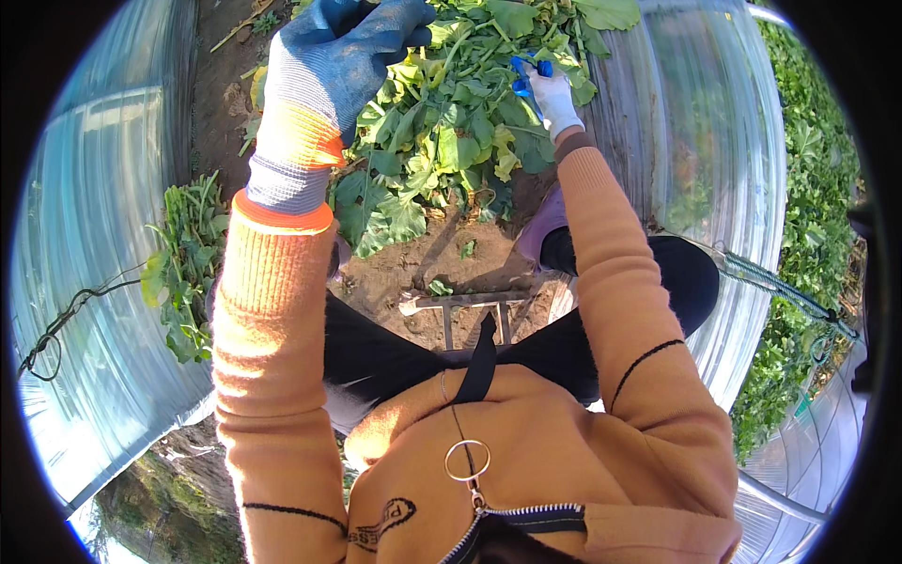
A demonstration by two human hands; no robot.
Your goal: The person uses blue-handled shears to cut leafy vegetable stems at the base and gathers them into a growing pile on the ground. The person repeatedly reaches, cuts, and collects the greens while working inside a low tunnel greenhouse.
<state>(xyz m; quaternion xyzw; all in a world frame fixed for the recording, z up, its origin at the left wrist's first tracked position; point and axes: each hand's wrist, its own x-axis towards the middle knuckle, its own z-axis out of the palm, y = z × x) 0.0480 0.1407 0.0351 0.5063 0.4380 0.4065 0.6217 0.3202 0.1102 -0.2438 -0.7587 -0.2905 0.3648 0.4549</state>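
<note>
My left hand wears a blue-coated work glove with an orange and grey cuff. It is raised at the top of the view, left of the leafy greens, and its fingertips are partly cut off by the frame edge, so I cannot tell whether it holds anything. In a white glove, my right hand grips a blue hand tool whose far end is lost among leaves. A thick heap of leafy green plants, some leaves yellowing, lies on the soil in front of me.
Plastic film sheeting slopes at left, and more sheeting rises at right. A leaf bunch lies against the left film. The bars of a low frame show between my legs. A green rope crosses the right film.
</note>
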